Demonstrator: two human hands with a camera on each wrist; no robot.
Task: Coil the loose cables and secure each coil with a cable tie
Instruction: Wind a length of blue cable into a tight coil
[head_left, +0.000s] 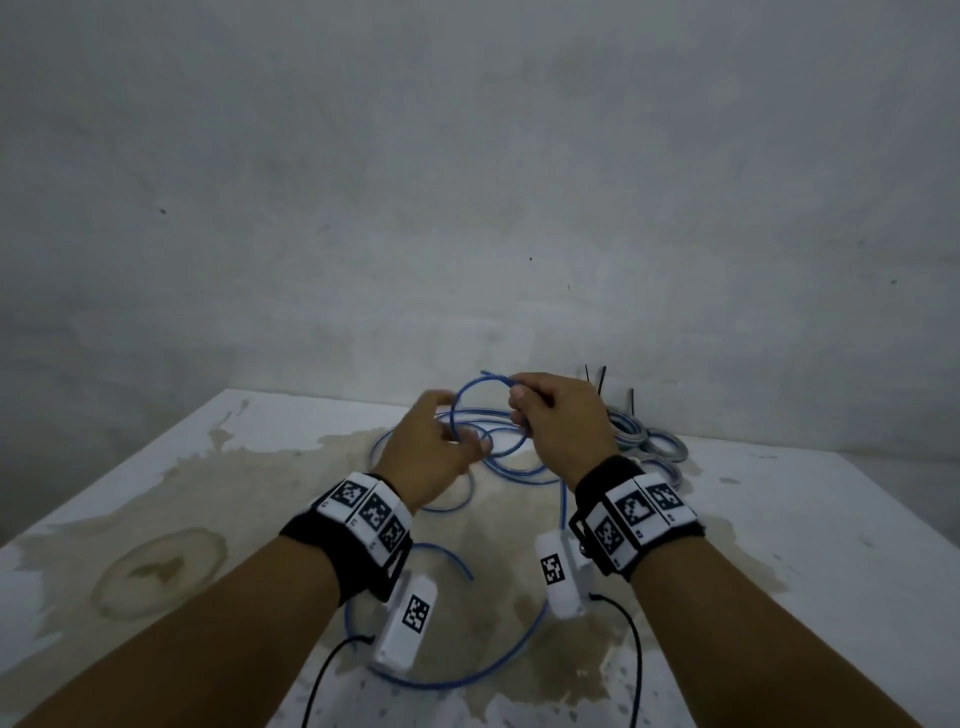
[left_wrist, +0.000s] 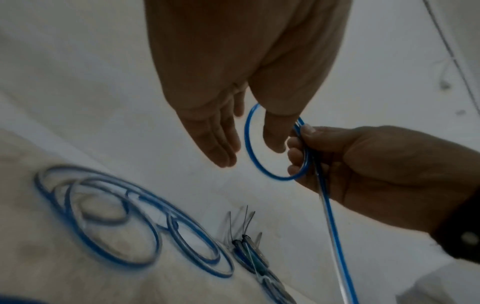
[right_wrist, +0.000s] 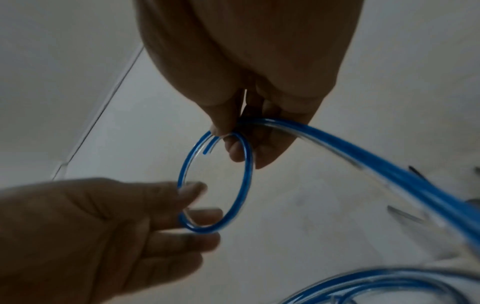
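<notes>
Pinching a small upright loop of blue cable (head_left: 480, 415) above the stained table (head_left: 156, 467), right hand (head_left: 558, 415) clamped at its top, left hand (head_left: 431, 447) fingers (right_wrist: 192, 189) loosely spread, touching the loop's left side, slack trailing toward the near edge, tied coils (head_left: 644, 441) far right

Above the stained white worktop (head_left: 156, 499), the right hand (head_left: 558, 423) pinches a blue cable (head_left: 457, 410) into a small raised loop, while the left hand (head_left: 434, 449) reaches into that loop with loosely extended fingers. The rest of the cable sprawls across the worktop. Grey tied coils (head_left: 649, 441) lie far right by the wall.
</notes>
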